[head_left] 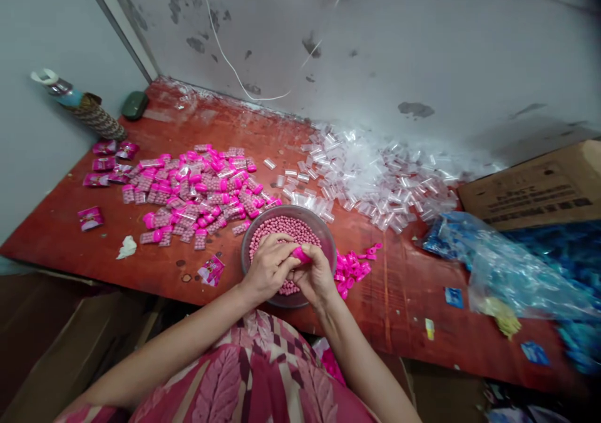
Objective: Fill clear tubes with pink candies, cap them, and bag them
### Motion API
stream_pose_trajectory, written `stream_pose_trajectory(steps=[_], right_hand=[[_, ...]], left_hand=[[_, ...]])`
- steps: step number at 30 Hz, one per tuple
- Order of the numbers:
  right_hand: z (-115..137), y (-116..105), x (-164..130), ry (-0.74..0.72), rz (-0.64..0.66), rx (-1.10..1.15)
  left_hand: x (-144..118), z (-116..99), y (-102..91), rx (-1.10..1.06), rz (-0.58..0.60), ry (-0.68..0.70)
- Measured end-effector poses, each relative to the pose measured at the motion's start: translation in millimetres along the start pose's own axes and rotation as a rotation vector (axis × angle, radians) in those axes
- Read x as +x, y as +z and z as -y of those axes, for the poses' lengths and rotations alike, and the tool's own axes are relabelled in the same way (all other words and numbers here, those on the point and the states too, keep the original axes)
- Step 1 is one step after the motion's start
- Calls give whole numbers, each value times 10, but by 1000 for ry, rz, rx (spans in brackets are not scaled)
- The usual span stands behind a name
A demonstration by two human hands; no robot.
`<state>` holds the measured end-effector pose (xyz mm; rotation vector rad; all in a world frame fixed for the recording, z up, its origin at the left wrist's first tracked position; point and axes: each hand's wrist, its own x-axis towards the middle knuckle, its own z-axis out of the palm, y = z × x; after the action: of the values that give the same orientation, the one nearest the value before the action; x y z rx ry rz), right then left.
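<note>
Your left hand (268,266) and right hand (313,274) pinch one pink-capped vial (300,255) over the bowl of pink beads (323,232); capping looks underway, so press squarely.

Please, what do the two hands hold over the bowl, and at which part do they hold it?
Both the left hand and the right hand pinch one small pink piece, one at each end, above the bowl of pink beads. What the piece is cannot be told.

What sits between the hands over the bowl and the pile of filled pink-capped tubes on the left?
Nothing visible. Both hands, left hand and right hand, pinch a pink cap over the bowl; the filled tubes begin just beyond its left rim.
</note>
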<state>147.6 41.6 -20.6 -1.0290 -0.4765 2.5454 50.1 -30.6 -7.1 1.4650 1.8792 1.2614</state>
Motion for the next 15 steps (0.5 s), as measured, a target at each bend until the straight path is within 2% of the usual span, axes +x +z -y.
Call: stream_pose_trajectory(steps=[4,7,9,12,13,15], right_hand=[[-58,-24,172,106,1,-12],[-77,-47,263,212,59,-41],[-64,-83,297,209,98,-97],[58,-251,374,21,28,-240],[141,-352,420,-76,-30,-324],[371,-620,547,-280,-196,-636]], left_hand=[[22,149,3,-21,4,-137],[55,326,9,-131,22,-279],[101,450,-30,-207,11,-334],[241,637,-266,-233,-56,-408],[307,708,-403,-215,-112,-451],[458,869,-735,-127,-281,-573]])
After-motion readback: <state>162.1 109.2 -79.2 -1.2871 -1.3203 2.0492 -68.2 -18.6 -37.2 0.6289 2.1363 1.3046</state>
